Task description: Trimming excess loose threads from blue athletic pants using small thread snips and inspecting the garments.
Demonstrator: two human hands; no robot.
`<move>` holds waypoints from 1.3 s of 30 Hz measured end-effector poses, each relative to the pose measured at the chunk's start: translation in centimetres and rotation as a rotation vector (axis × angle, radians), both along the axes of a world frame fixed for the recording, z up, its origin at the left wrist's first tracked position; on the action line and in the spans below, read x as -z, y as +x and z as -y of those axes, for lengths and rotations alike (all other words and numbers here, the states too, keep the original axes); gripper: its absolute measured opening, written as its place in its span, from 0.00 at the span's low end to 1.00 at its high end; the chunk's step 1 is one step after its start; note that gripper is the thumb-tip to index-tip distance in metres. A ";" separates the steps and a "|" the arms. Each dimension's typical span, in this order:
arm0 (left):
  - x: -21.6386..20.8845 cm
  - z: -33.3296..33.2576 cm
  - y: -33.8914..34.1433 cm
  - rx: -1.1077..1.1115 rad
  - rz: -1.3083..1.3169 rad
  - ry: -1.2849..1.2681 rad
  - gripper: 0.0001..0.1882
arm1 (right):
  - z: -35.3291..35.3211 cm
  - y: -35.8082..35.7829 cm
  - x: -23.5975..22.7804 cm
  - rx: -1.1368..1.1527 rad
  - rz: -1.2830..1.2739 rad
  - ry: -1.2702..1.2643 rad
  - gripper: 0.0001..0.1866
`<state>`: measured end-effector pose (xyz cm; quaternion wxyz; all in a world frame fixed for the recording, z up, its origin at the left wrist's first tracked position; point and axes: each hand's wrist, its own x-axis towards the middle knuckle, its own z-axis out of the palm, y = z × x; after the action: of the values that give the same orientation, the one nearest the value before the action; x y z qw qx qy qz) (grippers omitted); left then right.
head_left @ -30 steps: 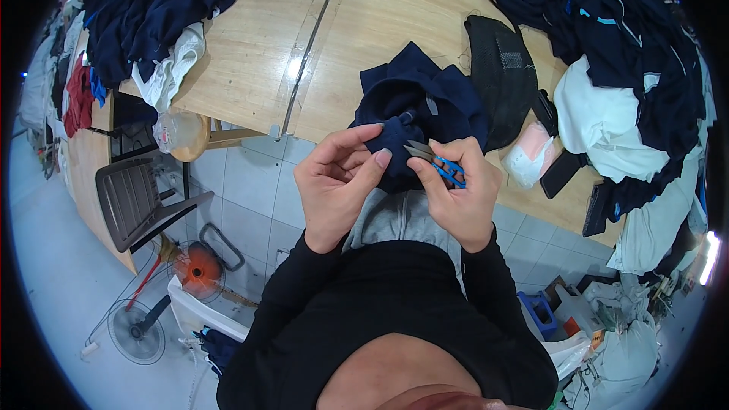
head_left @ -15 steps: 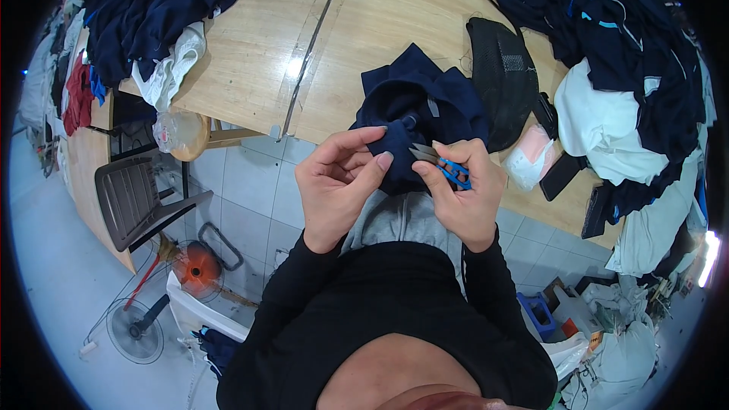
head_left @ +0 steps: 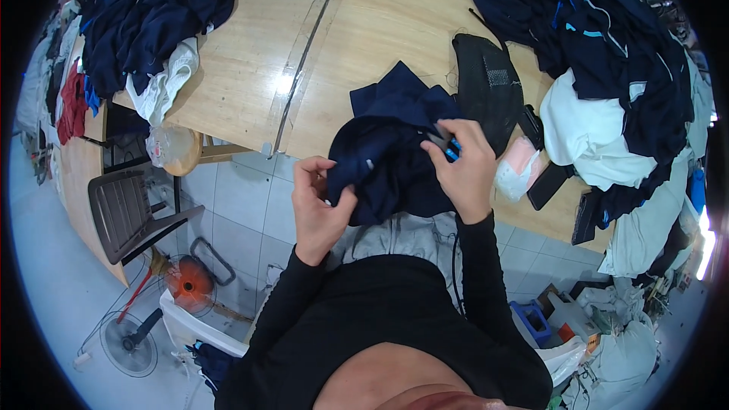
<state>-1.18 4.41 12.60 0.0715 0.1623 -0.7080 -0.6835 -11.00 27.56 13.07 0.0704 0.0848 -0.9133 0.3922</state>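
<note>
A navy blue garment (head_left: 399, 182) lies bunched over the table's near edge and hangs toward my lap. My left hand (head_left: 320, 209) is closed on its left edge, thumb and fingers pinching the cloth. On the other side, my right hand (head_left: 465, 167) is closed round small thread snips (head_left: 453, 149) with blue handles. The blades point to the upper left at the garment's right side. Whether they touch the cloth I cannot tell. A small pale tag or button shows in the garment's folds.
A black mesh bag (head_left: 490, 91) lies right of the garment, near a pink-and-white package (head_left: 518, 171) and a dark phone-like slab (head_left: 548, 186). Dark clothing piles (head_left: 159, 15) stand far left and far right (head_left: 600, 38). A brown chair (head_left: 121, 209) and fans (head_left: 190, 285) stand left.
My hands have moved apart, the left one down and leftward. The garment is spread wider between them. The snips have come away from the left fingertips.
</note>
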 end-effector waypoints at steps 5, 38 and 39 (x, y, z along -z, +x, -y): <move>-0.3 6.3 -2.5 -0.295 -0.143 -0.393 0.21 | -2.3 -2.3 -1.4 0.164 -0.196 -0.041 0.11; 4.1 -1.0 -6.0 0.217 -0.258 -0.792 0.22 | -2.2 2.7 3.7 0.155 0.163 -0.418 0.10; 4.5 -1.1 -7.5 0.216 -0.261 -0.790 0.22 | -1.3 2.7 2.8 0.042 0.126 -0.334 0.13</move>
<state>-8.65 5.51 8.11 0.1452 -0.0406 -0.9133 -0.3784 -8.34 28.85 10.25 0.0345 0.0281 -0.8395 0.5416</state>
